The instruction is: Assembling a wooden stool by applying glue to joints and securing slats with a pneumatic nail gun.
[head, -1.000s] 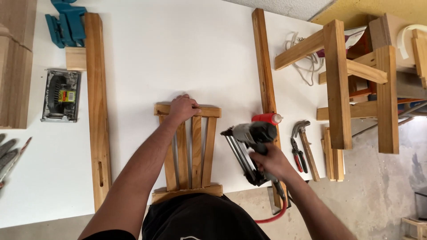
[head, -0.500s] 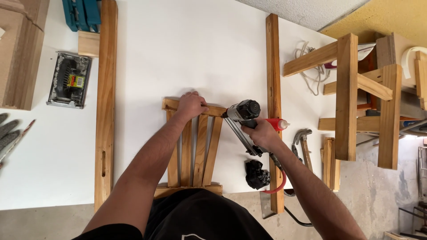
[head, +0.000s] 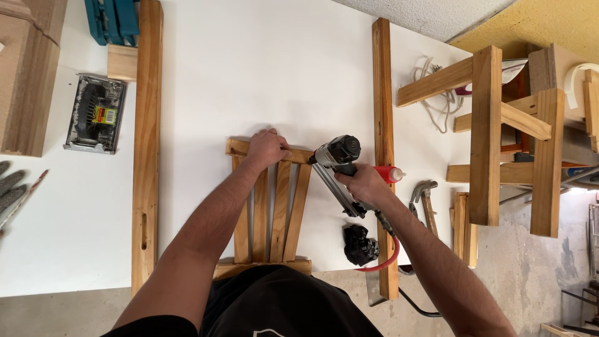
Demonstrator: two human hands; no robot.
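Note:
A small wooden slatted frame [head: 272, 209] lies on the white table [head: 249, 81], with several upright slats between a top and a bottom rail. My left hand [head: 267, 148] presses down on the frame's top rail. My right hand [head: 364, 185] grips a grey and black nail gun [head: 337, 163], whose nose touches the right end of that top rail. A red air hose [head: 382, 257] runs from the gun's handle toward the table's near edge.
A long wooden board [head: 146, 143] lies at the left, a long post [head: 384, 137] at the right. A sander [head: 95, 113], a wood block [head: 121, 62], a hammer [head: 425, 200], a black glove [head: 360, 244], white cord [head: 437, 100] and a wooden stool frame [head: 499, 134] surround the work.
My right hand has carried the nail gun from the frame's lower right up to the right end of its top rail. My left hand has stayed on the top rail.

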